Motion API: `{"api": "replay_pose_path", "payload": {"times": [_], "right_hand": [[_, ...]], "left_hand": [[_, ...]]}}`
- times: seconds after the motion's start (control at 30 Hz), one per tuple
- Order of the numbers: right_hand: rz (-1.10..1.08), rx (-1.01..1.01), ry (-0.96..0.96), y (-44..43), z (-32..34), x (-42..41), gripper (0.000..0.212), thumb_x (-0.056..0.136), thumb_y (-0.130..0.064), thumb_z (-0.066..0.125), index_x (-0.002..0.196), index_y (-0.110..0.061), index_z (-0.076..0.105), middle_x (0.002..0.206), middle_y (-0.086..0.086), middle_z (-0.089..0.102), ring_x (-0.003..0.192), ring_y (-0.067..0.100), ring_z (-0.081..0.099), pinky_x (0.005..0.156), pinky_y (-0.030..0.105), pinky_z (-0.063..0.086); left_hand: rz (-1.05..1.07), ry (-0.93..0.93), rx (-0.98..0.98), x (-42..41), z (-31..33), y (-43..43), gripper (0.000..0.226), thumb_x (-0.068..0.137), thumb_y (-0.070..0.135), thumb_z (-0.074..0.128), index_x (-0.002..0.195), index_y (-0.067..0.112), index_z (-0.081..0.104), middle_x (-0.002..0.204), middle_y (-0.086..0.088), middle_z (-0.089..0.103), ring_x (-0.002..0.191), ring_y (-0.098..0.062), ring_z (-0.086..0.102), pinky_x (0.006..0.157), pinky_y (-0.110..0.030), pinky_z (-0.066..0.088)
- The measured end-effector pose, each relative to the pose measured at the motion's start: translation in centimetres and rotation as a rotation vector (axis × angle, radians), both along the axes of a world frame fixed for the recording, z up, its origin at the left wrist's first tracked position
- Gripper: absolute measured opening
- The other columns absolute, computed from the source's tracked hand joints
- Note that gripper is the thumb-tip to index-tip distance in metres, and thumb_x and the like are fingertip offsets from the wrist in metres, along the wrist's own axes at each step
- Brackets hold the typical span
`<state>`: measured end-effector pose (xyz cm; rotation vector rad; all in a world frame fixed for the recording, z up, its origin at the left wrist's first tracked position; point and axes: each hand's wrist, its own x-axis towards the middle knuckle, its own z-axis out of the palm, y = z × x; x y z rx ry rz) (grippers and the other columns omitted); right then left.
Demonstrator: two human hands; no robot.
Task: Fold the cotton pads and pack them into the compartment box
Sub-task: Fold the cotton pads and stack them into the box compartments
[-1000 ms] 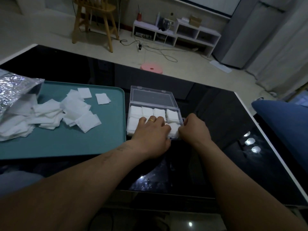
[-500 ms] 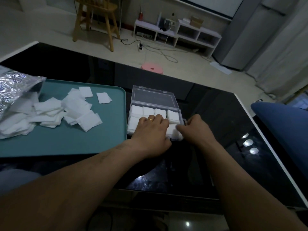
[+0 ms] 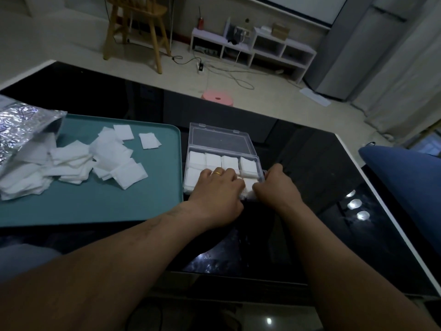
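Observation:
A clear plastic compartment box [image 3: 260,166] lies on the black table with its lid [image 3: 219,139] folded back. Folded white cotton pads [image 3: 230,161] fill its far row. My left hand [image 3: 216,194], with a gold ring, lies palm down over the near row, fingers pressing on the pads. My right hand [image 3: 274,187] is at the box's near right corner, its fingers pinched on a white cotton pad [image 3: 249,187] there. Loose unfolded pads [image 3: 112,161] lie heaped on the teal tray [image 3: 95,206] to the left.
A silver foil bag [image 3: 21,130] spills more pads at the tray's left end. The table's white edge [image 3: 391,211] runs along the right, with a blue cushion [image 3: 410,177] beyond it. A pink stool [image 3: 217,97] stands behind the table.
My right hand has shifted slightly left and nearer, pulling a pad at the box's near right corner. My left hand stays over the near row.

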<state>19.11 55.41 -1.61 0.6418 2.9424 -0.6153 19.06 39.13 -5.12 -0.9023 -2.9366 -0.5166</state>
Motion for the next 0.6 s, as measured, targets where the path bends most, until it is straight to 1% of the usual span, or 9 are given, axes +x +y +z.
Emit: {"api": "replay_pose_path", "payload": {"times": [0.07, 0.13, 0.2, 0.33, 0.4, 0.5, 0.6], "right_hand": [[-0.002, -0.003, 0.003, -0.1, 0.0, 0.0, 0.042, 0.091, -0.039, 0.064, 0.117, -0.015, 0.041, 0.111, 0.006, 0.062, 0.099, 0.031, 0.066, 0.086, 0.047, 0.056], [0.011, -0.006, -0.003, -0.2, -0.2, -0.1, 0.050, 0.089, -0.047, 0.065, 0.117, -0.016, 0.037, 0.108, 0.004, 0.057, 0.094, 0.029, 0.062, 0.080, 0.042, 0.052], [0.013, 0.001, -0.013, -0.2, -0.3, -0.1, 0.053, 0.086, -0.046, 0.068, 0.116, -0.016, 0.036, 0.109, 0.004, 0.059, 0.091, 0.028, 0.060, 0.075, 0.040, 0.049], [0.018, 0.037, -0.047, -0.3, -0.3, -0.3, 0.055, 0.086, -0.046, 0.069, 0.114, -0.018, 0.030, 0.115, 0.007, 0.063, 0.098, 0.030, 0.066, 0.085, 0.045, 0.056], [0.022, 0.061, -0.061, -0.3, 0.0, -0.2, 0.056, 0.087, -0.045, 0.070, 0.114, -0.018, 0.029, 0.118, 0.008, 0.064, 0.101, 0.031, 0.066, 0.085, 0.045, 0.056], [-0.010, 0.109, -0.002, -0.4, 0.9, -0.1, 0.055, 0.092, -0.052, 0.063, 0.122, -0.014, 0.037, 0.124, 0.013, 0.063, 0.106, 0.034, 0.066, 0.083, 0.043, 0.053], [-0.015, 0.166, 0.072, -0.9, 1.3, 0.1, 0.058, 0.091, -0.055, 0.060, 0.130, -0.013, 0.045, 0.125, 0.013, 0.061, 0.105, 0.033, 0.064, 0.088, 0.049, 0.056]], "left_hand": [[-0.011, 0.010, -0.012, 0.0, -0.1, -0.1, 0.040, 0.091, 0.040, 0.048, 0.128, 0.031, 0.061, 0.129, -0.001, 0.053, 0.123, -0.026, 0.046, 0.107, -0.047, 0.030], [-0.022, 0.022, -0.021, 0.0, -0.2, -0.1, 0.040, 0.090, 0.040, 0.048, 0.128, 0.034, 0.062, 0.132, 0.000, 0.053, 0.126, -0.025, 0.044, 0.108, -0.048, 0.029], [-0.014, 0.028, -0.019, 0.0, -0.2, 0.1, 0.041, 0.091, 0.040, 0.047, 0.128, 0.033, 0.063, 0.134, 0.001, 0.053, 0.128, -0.025, 0.044, 0.108, -0.048, 0.029], [0.034, 0.027, 0.036, -0.1, 0.0, -0.1, 0.038, 0.093, 0.038, 0.047, 0.126, 0.026, 0.061, 0.134, 0.000, 0.057, 0.125, -0.024, 0.049, 0.107, -0.044, 0.031], [0.017, 0.014, 0.038, 0.0, 0.2, -0.4, 0.039, 0.094, 0.037, 0.047, 0.129, 0.026, 0.060, 0.136, 0.000, 0.058, 0.127, -0.023, 0.049, 0.109, -0.044, 0.029], [0.023, 0.016, 0.086, 0.2, 0.8, -1.5, 0.042, 0.096, 0.035, 0.048, 0.136, 0.027, 0.058, 0.140, 0.003, 0.056, 0.131, -0.021, 0.048, 0.112, -0.042, 0.026], [0.038, 0.059, 0.075, 0.4, 1.6, -3.6, 0.041, 0.097, 0.036, 0.048, 0.136, 0.028, 0.059, 0.140, 0.006, 0.058, 0.132, -0.019, 0.048, 0.111, -0.041, 0.027]]}}
